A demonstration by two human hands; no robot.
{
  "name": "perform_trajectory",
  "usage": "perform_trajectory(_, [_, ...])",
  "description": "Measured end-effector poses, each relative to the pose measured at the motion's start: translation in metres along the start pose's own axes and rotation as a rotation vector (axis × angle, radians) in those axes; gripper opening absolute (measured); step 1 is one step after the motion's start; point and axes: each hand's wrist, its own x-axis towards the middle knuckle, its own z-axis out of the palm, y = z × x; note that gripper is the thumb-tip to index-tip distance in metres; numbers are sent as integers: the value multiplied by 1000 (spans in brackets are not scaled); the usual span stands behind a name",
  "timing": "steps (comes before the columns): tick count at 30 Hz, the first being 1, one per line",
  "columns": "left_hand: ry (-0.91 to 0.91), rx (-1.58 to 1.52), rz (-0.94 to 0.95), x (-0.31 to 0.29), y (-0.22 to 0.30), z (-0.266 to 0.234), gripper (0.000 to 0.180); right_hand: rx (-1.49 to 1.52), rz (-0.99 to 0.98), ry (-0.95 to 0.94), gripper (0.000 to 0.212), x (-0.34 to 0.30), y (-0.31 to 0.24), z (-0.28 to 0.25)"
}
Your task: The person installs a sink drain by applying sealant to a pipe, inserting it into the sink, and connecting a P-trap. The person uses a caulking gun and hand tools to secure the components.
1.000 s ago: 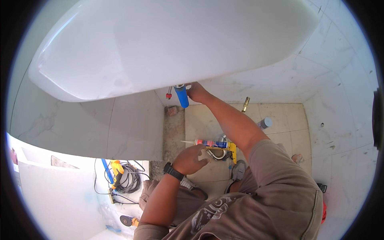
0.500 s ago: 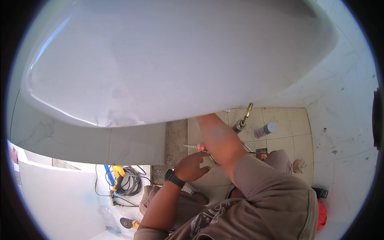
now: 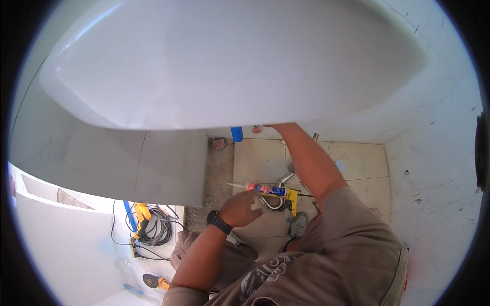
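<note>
I'm wearing a brown shirt [image 3: 337, 265] with a pale, sketchy print [image 3: 268, 278] spreading over its front. Its short sleeves [image 3: 352, 224] are covering my upper arms, and a stitched seam [image 3: 399, 278] is running along one side. Just behind my left hand [image 3: 240, 209], a chunky black watch [image 3: 219, 222] is circling the wrist. Below, I'm wearing loose brownish legwear [image 3: 229, 275] and grey footwear [image 3: 298, 225].

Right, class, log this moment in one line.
Left hand: open, near yellow caulking gun | right hand: hidden behind white fixture | blue tube: below fixture
</note>
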Motion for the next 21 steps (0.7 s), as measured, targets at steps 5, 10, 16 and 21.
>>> perform_trajectory(5, [-17, 71, 39, 4, -1, 1, 64, -614, -172, -11, 63, 22, 6, -20])
perform_trajectory(10, [-20, 83, -4, 4, -8, 2, 69, -1002, -109, -111, 82, 9, -2, -32])
perform_trajectory(16, [-17, 75, -4, 4, -8, 1, 67, -1056, -147, -34, 74, -7, -30, -27])
perform_trajectory(21, [-29, 87, -28, 8, -3, -1, 58, -1420, -54, -58, 83, 1, -35, -25])
